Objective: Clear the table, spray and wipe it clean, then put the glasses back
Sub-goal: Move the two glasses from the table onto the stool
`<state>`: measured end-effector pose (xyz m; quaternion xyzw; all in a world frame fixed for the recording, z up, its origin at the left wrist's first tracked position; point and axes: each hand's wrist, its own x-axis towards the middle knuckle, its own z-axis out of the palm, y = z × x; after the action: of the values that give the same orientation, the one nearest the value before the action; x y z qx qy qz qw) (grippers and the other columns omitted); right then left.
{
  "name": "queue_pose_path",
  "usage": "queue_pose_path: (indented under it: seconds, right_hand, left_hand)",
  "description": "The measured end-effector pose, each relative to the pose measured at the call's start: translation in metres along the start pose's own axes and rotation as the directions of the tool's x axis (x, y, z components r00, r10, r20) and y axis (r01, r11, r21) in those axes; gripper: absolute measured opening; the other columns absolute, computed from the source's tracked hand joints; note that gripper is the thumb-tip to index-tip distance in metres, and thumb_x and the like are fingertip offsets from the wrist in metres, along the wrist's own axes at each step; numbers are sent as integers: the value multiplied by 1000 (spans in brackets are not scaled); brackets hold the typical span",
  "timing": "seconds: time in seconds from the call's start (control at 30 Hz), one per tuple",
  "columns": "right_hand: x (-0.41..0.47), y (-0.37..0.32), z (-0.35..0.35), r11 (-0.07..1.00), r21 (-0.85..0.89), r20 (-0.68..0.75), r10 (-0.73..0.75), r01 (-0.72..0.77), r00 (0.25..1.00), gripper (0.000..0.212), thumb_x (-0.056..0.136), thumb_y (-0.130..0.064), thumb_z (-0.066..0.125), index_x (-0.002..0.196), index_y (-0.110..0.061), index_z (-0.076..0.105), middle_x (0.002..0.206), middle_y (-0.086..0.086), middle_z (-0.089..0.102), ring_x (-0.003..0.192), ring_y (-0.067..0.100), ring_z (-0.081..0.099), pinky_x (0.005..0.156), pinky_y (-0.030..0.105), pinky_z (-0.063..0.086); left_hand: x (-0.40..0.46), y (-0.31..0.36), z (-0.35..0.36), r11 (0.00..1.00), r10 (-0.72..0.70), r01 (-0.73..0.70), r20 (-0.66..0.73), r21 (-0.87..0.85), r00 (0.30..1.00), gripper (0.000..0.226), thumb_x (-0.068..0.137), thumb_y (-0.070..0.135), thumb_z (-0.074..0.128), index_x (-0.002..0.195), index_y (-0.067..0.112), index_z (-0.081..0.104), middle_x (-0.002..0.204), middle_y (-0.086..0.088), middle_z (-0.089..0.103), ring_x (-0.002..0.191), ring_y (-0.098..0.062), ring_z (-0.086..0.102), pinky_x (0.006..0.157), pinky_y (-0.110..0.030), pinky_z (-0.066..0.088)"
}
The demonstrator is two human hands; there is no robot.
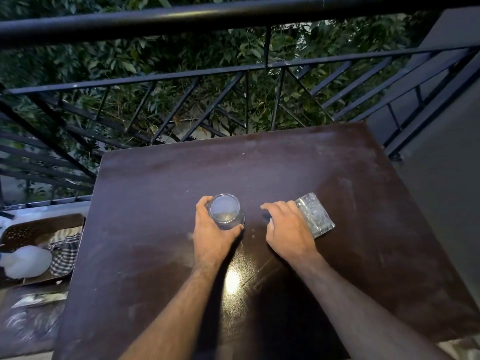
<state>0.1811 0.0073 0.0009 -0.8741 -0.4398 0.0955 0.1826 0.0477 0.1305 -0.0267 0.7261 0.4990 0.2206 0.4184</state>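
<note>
We judge this to be either the clearing step or the putting-back step — the dusty, streaked bench (161, 255) points to clearing, with spraying and wiping not yet done. Our left hand (211, 231) is curled round a clear glass (225, 211) that stands upright near the middle of the bench. Our right hand (287, 229) lies over a second glass (315, 215) with a patterned surface, which is tipped on its side just to the right; the fingers are spread and bent over it, but we cannot tell whether they grip it or only rest there.

Next, we think, both glasses need lifting off together, the lying one secured first.

The bench is dark brown with a bright glare spot near us. Beyond it runs a black railing (233, 71) with leaves behind — to the left, lower down, a tray (78, 222) holds a striped cloth (65, 253) and a pale bottle (27, 261).
</note>
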Motion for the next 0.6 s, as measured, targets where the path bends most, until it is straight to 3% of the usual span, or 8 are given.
queue_pose_path:
  seconds: [0.13,0.23,0.3,0.47,0.6]
  right_hand:
    - [-1,3,-1,997,-69,-35,18,-20,999,44,89,-12,59,131,-22,60,120,-4,63,111,22,51,97,37,44]
    - [-4,9,-3,987,-153,-217,17,-51,976,44,79,-16,73,121,-21,65,112,0,61,103,27,53,88,42,46]
    - [-4,15,-4,972,-207,-305,42,-109,951,51,73,-23,78,121,-22,62,118,2,57,108,28,49,87,44,44]
    - [-6,31,-3,907,-197,-269,315,-372,910,91,59,-39,90,136,-23,45,140,10,45,126,38,43,96,52,41]
    - [-15,40,4,859,-99,-187,480,-502,857,97,63,-21,87,142,-25,31,132,13,47,110,39,56,98,48,44]
  left_hand:
    - [-1,-3,3,1000,-8,7,40,7,999,100,49,35,95,127,44,34,130,17,54,114,-9,58,96,-24,44]
    - [0,-2,3,1000,-11,11,60,-1,998,104,43,46,94,127,44,33,130,17,53,113,-8,57,95,-24,43]
    - [1,1,2,999,-39,39,59,-5,997,109,37,58,90,130,45,33,129,18,55,111,-5,56,94,-24,42]
    - [3,4,-1,998,-39,34,88,56,995,94,39,65,82,122,50,40,110,22,62,97,-5,60,89,-26,49]
    - [4,6,-3,997,-34,26,116,73,993,95,39,67,78,123,47,38,108,22,60,95,-5,57,82,-24,43]
